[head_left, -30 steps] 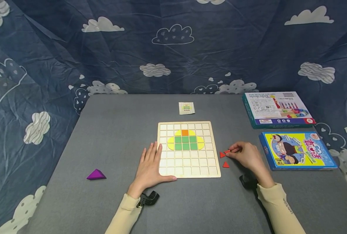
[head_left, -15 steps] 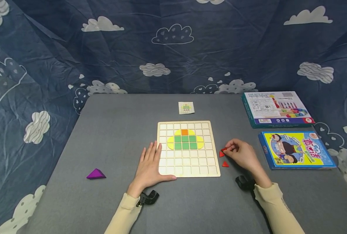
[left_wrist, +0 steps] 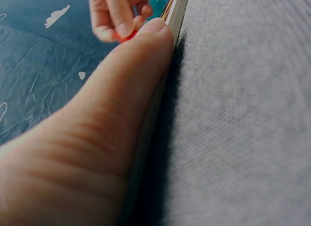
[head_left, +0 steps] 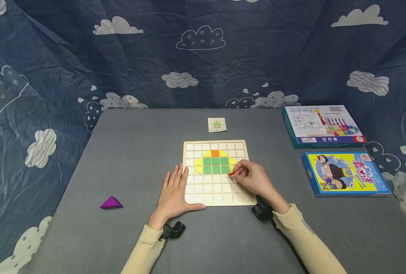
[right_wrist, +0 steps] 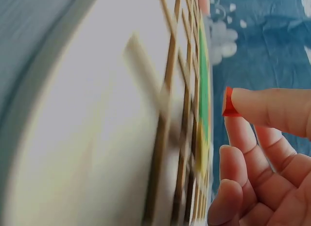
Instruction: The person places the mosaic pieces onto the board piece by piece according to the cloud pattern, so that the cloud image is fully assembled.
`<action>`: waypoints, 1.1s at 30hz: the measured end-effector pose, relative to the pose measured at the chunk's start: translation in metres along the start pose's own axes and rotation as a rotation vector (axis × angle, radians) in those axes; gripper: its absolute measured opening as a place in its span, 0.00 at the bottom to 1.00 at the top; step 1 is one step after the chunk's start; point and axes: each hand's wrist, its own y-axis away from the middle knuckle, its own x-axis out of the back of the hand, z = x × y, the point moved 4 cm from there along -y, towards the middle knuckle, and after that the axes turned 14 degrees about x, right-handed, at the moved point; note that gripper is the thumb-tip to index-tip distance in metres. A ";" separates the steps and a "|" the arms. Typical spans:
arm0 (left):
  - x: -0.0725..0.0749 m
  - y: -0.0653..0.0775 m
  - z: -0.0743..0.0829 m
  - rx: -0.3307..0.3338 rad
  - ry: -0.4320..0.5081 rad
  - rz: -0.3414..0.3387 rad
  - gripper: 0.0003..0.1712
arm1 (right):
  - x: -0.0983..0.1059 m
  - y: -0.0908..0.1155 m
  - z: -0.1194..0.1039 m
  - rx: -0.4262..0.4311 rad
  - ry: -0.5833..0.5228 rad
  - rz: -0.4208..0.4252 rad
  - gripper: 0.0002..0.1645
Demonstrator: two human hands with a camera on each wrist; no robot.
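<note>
In the head view a wooden grid board (head_left: 208,188) lies on the table, bearing green squares (head_left: 216,161), an orange square (head_left: 215,153) and yellow rounded pieces (head_left: 198,166). My left hand (head_left: 172,194) rests with straight fingers along the board's left edge, its thumb at the front edge. Between thumb and fingertips, my right hand (head_left: 254,179) pinches a small red triangle piece (right_wrist: 228,102) above the board, just right of and below the green squares. The other red triangles are hidden beneath the right hand and wrist.
A small pattern card (head_left: 217,125) lies behind the board. Two flat boxes, one white and teal (head_left: 324,125) and one blue and yellow (head_left: 346,173), lie at the right. A purple pyramid-shaped block (head_left: 111,203) sits at the left.
My right hand has taken a red triangle from beside the board and carried it left, over the grid. The left hand keeps its place at the board's edge.
</note>
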 end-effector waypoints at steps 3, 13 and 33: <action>0.000 0.000 0.001 0.007 -0.006 -0.003 0.76 | -0.013 -0.008 -0.009 0.037 -0.036 -0.031 0.09; 0.000 -0.001 0.001 0.000 -0.009 0.014 0.76 | -0.045 -0.028 -0.029 0.075 0.004 -0.135 0.07; -0.001 -0.001 0.000 0.024 -0.003 -0.024 0.76 | -0.059 -0.034 -0.033 0.052 0.104 -0.215 0.05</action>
